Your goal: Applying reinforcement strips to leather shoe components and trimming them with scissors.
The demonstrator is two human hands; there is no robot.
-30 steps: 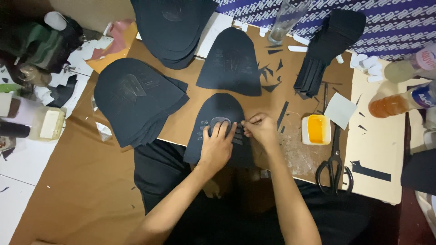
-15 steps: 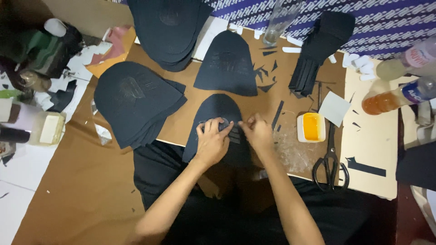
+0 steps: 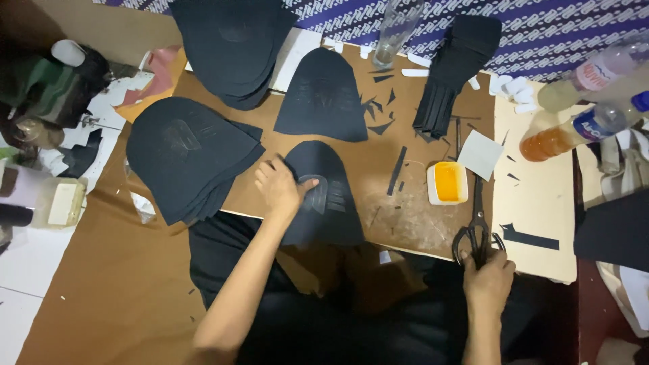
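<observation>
On the brown board, your left hand (image 3: 278, 189) is now pressing flat, fingers spread, on the dome-shaped black piece (image 3: 324, 196) alone. Your right hand (image 3: 488, 278) has left that piece since a second ago and is now closing on the scissors (image 3: 477, 233) handles at the board's near edge, beside the glue tub (image 3: 447, 182). My read: you're switching from positioning to cutting. Piece hasn't shifted, lying by the black stack (image 3: 186, 155).
</observation>
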